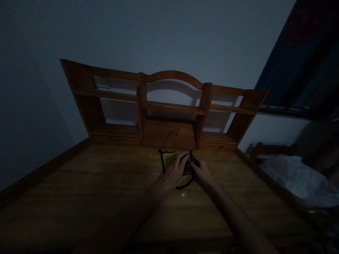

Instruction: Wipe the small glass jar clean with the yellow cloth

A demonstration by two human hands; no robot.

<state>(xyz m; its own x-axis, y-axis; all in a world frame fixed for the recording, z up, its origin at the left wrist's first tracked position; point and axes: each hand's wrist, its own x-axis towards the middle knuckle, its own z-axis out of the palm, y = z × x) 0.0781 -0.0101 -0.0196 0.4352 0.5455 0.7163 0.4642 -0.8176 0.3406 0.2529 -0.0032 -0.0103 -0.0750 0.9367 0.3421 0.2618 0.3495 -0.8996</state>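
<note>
A small yellow cloth with black edging lies on the wooden desk, close to the shelf unit. Over it, a dark object with a few bright glints sits between my two hands; the dim light hides its exact kind. My left hand curves round its left side, thumb and fingers closed on it. From the right, my right hand has its fingers bent in against the object's upper right edge. Both hands cover much of the object and part of the cloth.
A wooden shelf unit with several compartments stands along the desk's back edge, against the wall. Raised rims border the desk left and right. Beyond the right rim lie a whitish plastic bag and a wooden chair back. A dark curtain hangs upper right.
</note>
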